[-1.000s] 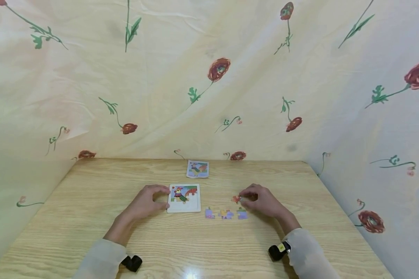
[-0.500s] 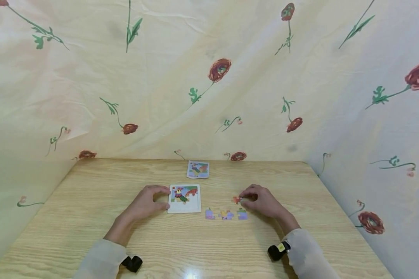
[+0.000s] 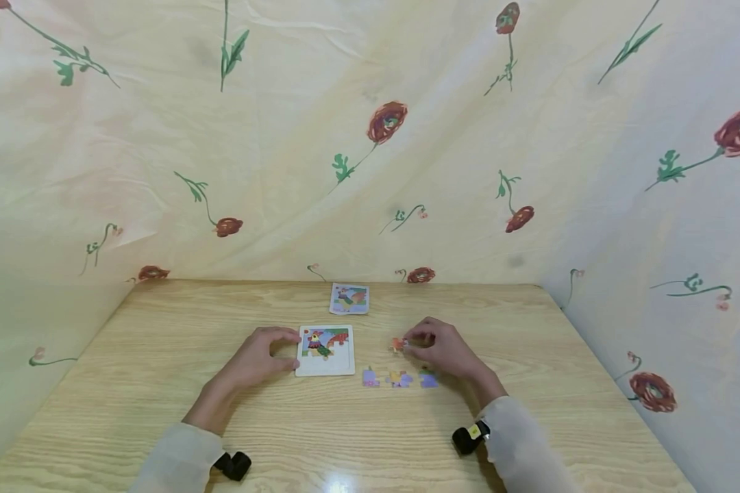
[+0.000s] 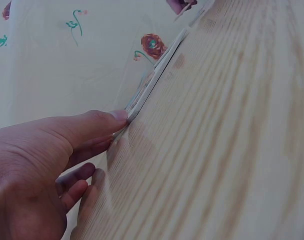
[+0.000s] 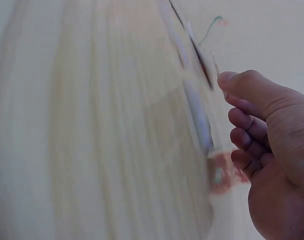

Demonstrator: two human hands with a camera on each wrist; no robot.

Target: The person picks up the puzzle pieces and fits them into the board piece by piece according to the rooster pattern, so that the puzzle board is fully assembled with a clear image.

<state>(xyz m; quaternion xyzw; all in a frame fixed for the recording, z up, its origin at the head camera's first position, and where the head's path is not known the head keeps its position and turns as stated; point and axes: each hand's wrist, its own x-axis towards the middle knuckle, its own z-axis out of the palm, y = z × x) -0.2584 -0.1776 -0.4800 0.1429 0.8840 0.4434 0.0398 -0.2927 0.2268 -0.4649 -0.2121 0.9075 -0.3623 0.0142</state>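
Note:
A white-bordered jigsaw tray (image 3: 325,370) lies on the table, its upper part filled with a rooster picture and its lower part bare white. My left hand (image 3: 261,357) holds the tray's left edge, with the thumb near the front corner and curved fingers farther back. In the left wrist view the thumb lies on the thin tray edge (image 4: 159,65). My right hand (image 3: 445,348) pinches an orange-red jigsaw piece (image 3: 397,344) between thumb and finger, to the right of the tray. The right wrist view shows that piece (image 5: 216,65) edge-on at the thumb tip.
Three loose jigsaw pieces lie in a row right of the tray: a lilac one (image 3: 371,377), a yellow-and-lilac one (image 3: 399,378) and a green-and-lilac one (image 3: 428,378). Behind the tray lies a rooster picture card (image 3: 349,299). A flowered cloth (image 3: 296,137) hangs along the table's back.
My right hand has moved left toward the tray, carrying the orange-red jigsaw piece with it. The left hand and the tray have stayed in place.

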